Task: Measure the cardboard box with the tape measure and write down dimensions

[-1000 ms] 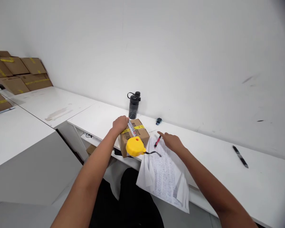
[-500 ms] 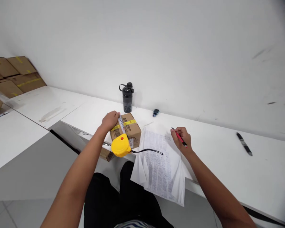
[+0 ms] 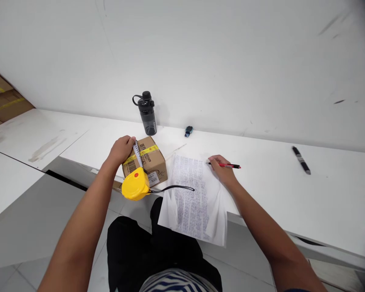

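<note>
My left hand [image 3: 121, 150] pinches the end of a tape measure's blade at the far left edge of a small cardboard box [image 3: 156, 164]. The blade runs across the box top, and the yellow tape measure [image 3: 135, 185] hangs at the near edge with its black wrist cord [image 3: 173, 187] stretched right. Yellow tape bands the box. My right hand [image 3: 223, 170] is closed around a red pen [image 3: 229, 165], its dark tip pointing left over the upper right of a sheet of paper [image 3: 191, 194]. Dense handwriting covers the sheet, whose creased lower part droops over the table edge.
A dark shaker bottle [image 3: 147, 115] stands behind the box, near the wall. A small blue-black watch-like object [image 3: 188, 130] lies to its right. Farther right on the white table [image 3: 267, 182] is a black pen [image 3: 301, 160]. Taped cartons [image 3: 6, 103] are stacked at far left.
My right hand has lowered to the paper, and the red pen has turned so its tip points left. My left hand keeps the blade on the box. The view has shifted right.
</note>
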`<state>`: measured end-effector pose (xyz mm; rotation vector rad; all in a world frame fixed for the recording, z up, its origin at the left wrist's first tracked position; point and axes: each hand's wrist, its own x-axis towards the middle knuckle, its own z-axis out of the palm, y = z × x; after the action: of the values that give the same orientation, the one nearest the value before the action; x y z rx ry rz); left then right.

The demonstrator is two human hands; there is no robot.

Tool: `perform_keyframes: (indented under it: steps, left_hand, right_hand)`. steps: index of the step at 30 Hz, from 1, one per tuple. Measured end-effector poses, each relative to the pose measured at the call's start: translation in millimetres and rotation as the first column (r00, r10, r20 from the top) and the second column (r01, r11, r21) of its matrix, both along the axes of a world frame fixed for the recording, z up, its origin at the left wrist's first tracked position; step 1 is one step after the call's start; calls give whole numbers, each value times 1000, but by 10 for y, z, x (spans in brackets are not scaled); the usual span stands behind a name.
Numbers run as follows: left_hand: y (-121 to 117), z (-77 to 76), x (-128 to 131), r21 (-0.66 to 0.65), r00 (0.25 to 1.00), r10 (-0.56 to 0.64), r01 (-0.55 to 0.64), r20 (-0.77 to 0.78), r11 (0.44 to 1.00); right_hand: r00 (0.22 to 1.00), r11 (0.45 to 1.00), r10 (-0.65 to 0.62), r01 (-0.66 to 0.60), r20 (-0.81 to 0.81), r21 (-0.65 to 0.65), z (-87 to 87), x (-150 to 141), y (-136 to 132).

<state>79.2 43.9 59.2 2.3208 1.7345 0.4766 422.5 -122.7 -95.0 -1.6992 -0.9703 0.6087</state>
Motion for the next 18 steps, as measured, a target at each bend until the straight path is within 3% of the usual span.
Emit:
perform_keyframes:
  steps: [5,7,9,11,13,15,16,18]
  left_hand:
    - [4,-10,-7,7,1000,-10,9,25,1000]
    - [8,-28,-16,16,1000,-16,15,27,1000]
    - [9,-46,-25,27,1000,-25,24,19,999]
    - [1,-56,-34,31,1000,-31,31,0,999]
    - [-18,-54,-42,20,999,-27,27,-17,999]
    - [-46,-44,-49,4,999,-21,21,-26,1000]
    - [-61,-39,-53,-3,999,-17,17,-30,1000]
    - [-88,-34,-62,-18,999,-10,9,-35,1000]
  right_hand:
    - [1000,1000,-4,4,-7,12,1,-29,-3]
    - [996,1000,-27,27,88,3,-18,-45,-19]
    - [957,998,-65,60,284,26,-51,-53,-35]
    - [850,1000,-19,26,526,-6,-76,-59,-37]
    - [679,982,178,-78,712,-171,-45,-90,-23]
    - [506,931,362,-152,783,-332,85,-194,-11]
    - [454,921,390,-184,801,-344,192,-288,-15]
    - [434,930,334,-293,837,-220,470,-573,-54]
